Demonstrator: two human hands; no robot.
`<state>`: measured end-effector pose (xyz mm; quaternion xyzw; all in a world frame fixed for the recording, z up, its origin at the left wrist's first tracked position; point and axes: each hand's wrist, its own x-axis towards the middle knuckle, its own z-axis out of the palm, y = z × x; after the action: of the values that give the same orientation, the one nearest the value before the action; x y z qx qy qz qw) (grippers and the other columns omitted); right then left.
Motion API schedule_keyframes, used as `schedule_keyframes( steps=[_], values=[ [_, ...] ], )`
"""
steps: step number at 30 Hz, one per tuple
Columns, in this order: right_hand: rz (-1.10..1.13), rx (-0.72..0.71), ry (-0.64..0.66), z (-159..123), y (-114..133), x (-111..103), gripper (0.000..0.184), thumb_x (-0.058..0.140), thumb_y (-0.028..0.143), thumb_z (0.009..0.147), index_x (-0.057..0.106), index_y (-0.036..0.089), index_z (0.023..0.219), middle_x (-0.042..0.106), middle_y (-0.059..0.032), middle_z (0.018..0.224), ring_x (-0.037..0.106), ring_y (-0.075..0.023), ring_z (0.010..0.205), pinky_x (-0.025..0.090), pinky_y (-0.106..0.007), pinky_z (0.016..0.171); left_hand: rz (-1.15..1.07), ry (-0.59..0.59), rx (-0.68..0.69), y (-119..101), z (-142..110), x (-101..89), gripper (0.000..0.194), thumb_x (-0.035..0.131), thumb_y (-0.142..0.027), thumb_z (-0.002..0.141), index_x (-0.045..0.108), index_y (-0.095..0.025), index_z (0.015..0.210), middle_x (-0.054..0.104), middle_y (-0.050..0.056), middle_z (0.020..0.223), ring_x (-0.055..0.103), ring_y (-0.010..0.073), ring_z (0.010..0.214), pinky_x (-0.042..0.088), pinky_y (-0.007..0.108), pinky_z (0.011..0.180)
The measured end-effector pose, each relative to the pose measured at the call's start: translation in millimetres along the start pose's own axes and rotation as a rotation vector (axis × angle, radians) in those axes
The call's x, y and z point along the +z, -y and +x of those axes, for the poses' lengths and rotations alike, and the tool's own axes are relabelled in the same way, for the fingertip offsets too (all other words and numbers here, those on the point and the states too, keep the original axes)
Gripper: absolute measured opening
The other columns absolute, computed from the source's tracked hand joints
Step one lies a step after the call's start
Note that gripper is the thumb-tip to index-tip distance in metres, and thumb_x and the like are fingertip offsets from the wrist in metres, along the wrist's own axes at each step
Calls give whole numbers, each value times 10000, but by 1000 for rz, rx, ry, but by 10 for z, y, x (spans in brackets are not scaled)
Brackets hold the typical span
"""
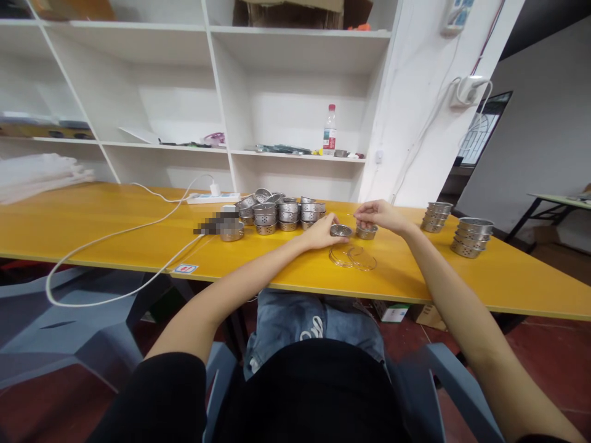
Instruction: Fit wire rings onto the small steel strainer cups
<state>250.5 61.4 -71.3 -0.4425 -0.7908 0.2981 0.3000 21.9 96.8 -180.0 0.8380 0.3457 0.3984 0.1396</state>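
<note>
My left hand (324,233) is closed around a small perforated metal cup (340,231), which is tilted with its open side facing me. To its right, my right hand (379,215) is pinched, and a faint thin wire (350,215) shows at its fingertips. Just below those fingers another perforated metal cup (366,233) stands on the yellow table (295,274). Several thin wire rings (362,259) lie overlapping on the tabletop, nearer to me than both hands.
Several stacked metal cups (265,215) crowd the table left of my hands. Two more stacks stand at right, a nearer stack (471,238) and a farther stack (436,217). A white cable (99,303) loops over the table edge from a power strip (213,198). White shelves (300,154) rise behind.
</note>
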Motion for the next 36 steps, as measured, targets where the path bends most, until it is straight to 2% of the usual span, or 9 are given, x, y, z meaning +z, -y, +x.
schedule_keyframes(
  steps=[6,15,19,23,28,32,36],
  values=[
    [-58,107,145,-21,13,17,386,882,483,775,764,136,895,716,-84,717,627,-146,618,476,-253,554,-102,34,29,-13,10,39,680,826,-591,766,515,-181,1211,666,149,1273,650,309,1169,501,447,1017],
    [-142,88,150,-46,70,-53,410,896,494,708,807,144,904,710,-64,727,597,-138,637,442,-259,577,-83,55,4,-17,-7,17,738,825,-605,758,518,-170,1268,661,159,1293,654,316,1165,504,451,1013],
    [-144,78,138,-34,51,-66,381,893,466,726,789,140,894,726,-70,756,608,-142,642,448,-259,581,-87,68,4,-8,-7,19,745,825,-593,759,513,-163,1281,670,161,1278,658,321,1150,507,452,998],
    [-139,66,50,-13,12,-61,298,839,396,836,706,138,898,744,-90,794,645,-155,623,462,-258,562,-104,73,-4,-21,-2,17,751,838,-568,745,513,-160,1284,682,164,1258,666,326,1142,511,455,997],
    [-139,51,-113,24,-18,59,107,636,229,994,549,179,957,757,-85,856,708,-166,615,459,-234,537,-144,39,-21,-55,4,17,743,855,-477,717,511,-160,1294,690,148,1251,670,316,1159,507,449,1036],
    [-200,-84,-207,117,-144,192,62,560,163,991,510,199,982,710,-34,796,693,-157,591,508,-250,601,-119,-24,-9,-56,5,14,721,843,-407,709,509,-166,1301,683,147,1265,663,319,1185,503,460,1066],
    [-260,-227,-208,217,-312,270,94,584,235,964,517,214,1026,644,1,731,675,-164,621,510,-255,631,-93,-22,-11,-62,-5,1,741,835,-414,725,490,-174,1335,690,145,1266,668,323,1195,507,468,1075]
  ],
)
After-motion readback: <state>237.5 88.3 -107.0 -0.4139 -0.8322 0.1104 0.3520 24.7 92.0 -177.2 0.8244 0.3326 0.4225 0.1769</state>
